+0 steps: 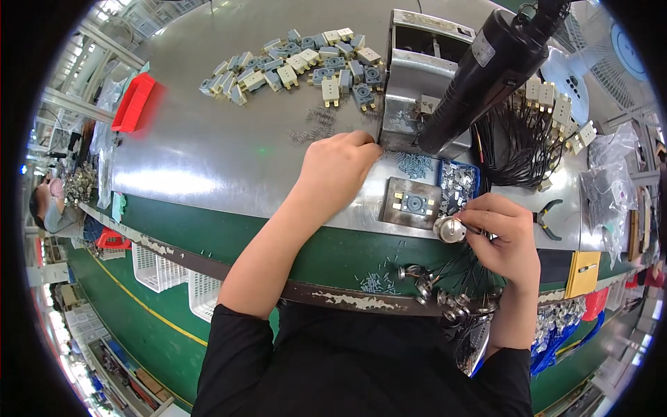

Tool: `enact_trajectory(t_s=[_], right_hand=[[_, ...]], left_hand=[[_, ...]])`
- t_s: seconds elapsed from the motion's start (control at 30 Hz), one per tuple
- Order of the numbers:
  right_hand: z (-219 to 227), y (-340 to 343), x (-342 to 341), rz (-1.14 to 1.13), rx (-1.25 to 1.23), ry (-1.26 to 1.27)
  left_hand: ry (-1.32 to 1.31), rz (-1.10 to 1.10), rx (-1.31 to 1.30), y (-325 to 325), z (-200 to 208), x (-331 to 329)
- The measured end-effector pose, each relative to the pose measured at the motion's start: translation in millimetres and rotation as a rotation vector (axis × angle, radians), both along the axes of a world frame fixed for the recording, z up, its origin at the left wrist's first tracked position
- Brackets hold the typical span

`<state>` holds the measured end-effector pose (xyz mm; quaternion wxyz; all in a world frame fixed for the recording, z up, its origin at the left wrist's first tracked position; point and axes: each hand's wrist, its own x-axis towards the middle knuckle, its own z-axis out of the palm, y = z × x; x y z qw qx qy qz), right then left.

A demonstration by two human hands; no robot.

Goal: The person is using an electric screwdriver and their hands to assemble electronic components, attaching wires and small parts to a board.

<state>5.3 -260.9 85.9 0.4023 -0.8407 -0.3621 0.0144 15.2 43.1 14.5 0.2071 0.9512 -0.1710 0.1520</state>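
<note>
My right hand (504, 233) pinches a round silver metal part (450, 229) with dark wires, held at the right front corner of a metal fixture block (392, 215). In the block lies a grey plastic plug housing (415, 203) with brass terminals. My left hand (340, 167) has its fingers drawn together by the foot of a metal stand (403, 97), left of a pile of small screws (414, 165). Whatever those fingers hold is hidden. A blue tray (476, 178) of small metal pieces sits beyond my right hand.
A black electric screwdriver (469, 80) hangs over the stand. Loose grey and cream plug housings (299, 61) and springs (316, 121) lie at the back. Black cables (511, 146) and pliers (550, 219) are rightward. More wired round parts (455, 302) and screws (375, 283) lie along the near edge.
</note>
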Motion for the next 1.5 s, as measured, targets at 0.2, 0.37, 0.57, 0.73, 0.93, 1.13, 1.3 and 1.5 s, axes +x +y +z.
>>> enact_trajectory(t_s=[0.2, 0.37, 0.57, 0.73, 0.93, 1.13, 1.3, 1.5], right_hand=[[3.1, 1.0, -0.6, 0.011, 0.006, -0.030], [5.4, -1.5, -1.4, 0.058, 0.042, 0.033], [10.6, -11.0, 15.4, 0.197, 0.187, 0.312], [10.5, -7.2, 15.1, 0.146, 0.209, 0.371], [3.6, -2.8, 15.5, 0.136, 0.220, 0.441], [-11.7, -9.4, 24.8, 0.103, 0.382, 0.592], [-28.2, -15.5, 27.1, 0.045, 0.536, 0.764], [-23.6, -9.4, 28.9, 0.048, 0.650, 0.875]], left_hand=[[0.005, 0.014, 0.084, -0.2, 1.6, -1.1], [0.278, 0.038, -0.278, 5.5, 14.9, -7.5], [0.458, -0.038, -1.140, 3.8, 19.9, -19.7], [0.548, -0.146, -1.166, 16.8, 0.6, -12.9], [0.675, -0.160, -1.290, -0.7, 10.0, -22.8], [0.644, -0.243, -1.052, -17.6, 6.7, -27.4], [0.625, -0.260, -0.975, -30.8, 0.2, -29.2], [0.384, -0.316, -0.817, -36.6, -3.1, -26.8]])
